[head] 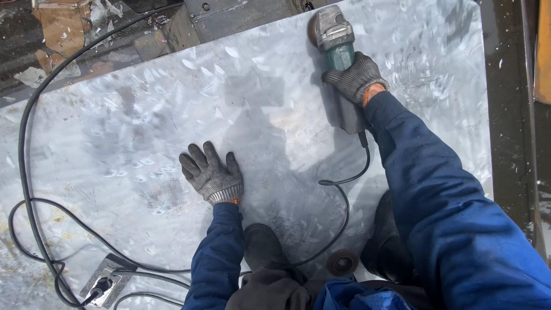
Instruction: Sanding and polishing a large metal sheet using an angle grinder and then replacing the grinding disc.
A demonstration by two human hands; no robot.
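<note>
Blue fabric bunched at the lower edge, nearest the lens, with dark trousers and two dark boots: one boot just below the left wrist, the other under the right sleeve.

Right hand: grey knitted work glove, orange cuff edge, blue sleeve. Fingers wrapped tight round the body of a green-and-grey electric angle grinder; grip closed on the tool. Grinder head points away from the person, its disc guard at the far edge of the sheet, disc itself mostly hidden behind the grey gear housing. Dark rear handle of the tool runs back from the grip toward the wrist.

Left hand: matching grey glove, fingers spread, palm pressed flat on the metal, holding nothing. Lies well apart from the gripping hand, nearer the person and to its left.

Large galvanised steel sheet: spangled grey surface, scuffed patches, lies under both hands and both boots.

Black power cable: leaves the grinder's rear just behind the grip, loops between the two arms, passes toward the boots.

Worn round grinding disc: lies loose on the sheet, between the boots, behind the grip.

Grey socket box with black plug: far left of the grip, near the lower edge, more black cable curving away from it along the sheet's left side.

Cardboard scraps and rubble: beyond the sheet, far left of the grip.
</note>
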